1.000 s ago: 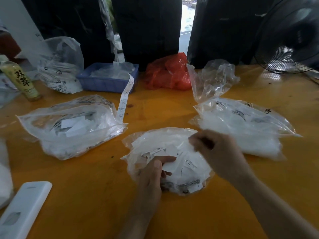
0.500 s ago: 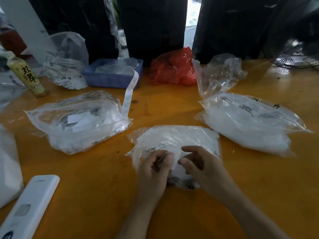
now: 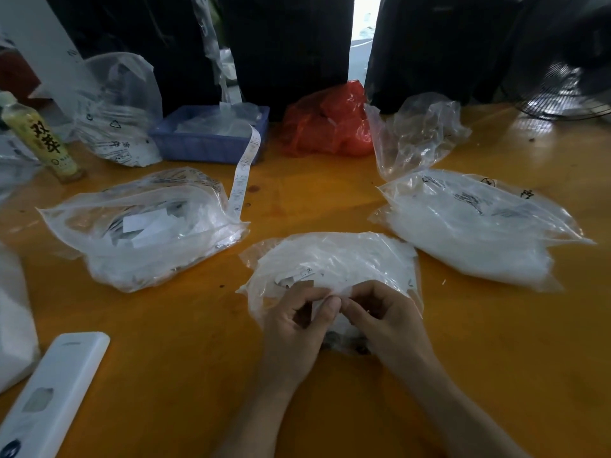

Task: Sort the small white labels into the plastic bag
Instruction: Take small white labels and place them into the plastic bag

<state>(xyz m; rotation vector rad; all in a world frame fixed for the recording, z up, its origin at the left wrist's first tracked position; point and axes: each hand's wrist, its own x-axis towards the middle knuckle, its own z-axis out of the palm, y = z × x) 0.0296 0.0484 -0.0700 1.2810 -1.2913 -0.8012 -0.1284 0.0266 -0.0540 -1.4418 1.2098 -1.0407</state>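
Observation:
A clear plastic bag [image 3: 334, 256] full of small white labels [image 3: 299, 276] lies in the middle of the orange table [image 3: 185, 342]. My left hand [image 3: 297, 322] and my right hand [image 3: 383, 320] meet at the bag's near edge. Both pinch the thin plastic of the bag's edge between thumb and fingers, fingertips almost touching. The lower part of the bag is hidden under my hands.
Two more filled clear bags lie left [image 3: 142, 226] and right [image 3: 476, 226]. Behind stand a blue tray [image 3: 208, 140] with a label strip [image 3: 243, 170] hanging out, a red bag [image 3: 327, 122], an empty clear bag [image 3: 416, 133], a bottle [image 3: 39, 140] and a fan [image 3: 568, 94]. A white device [image 3: 49, 398] lies front left.
My right hand came down from the top of the bag to its near edge. Both hands have closed together and now pinch the plastic there.

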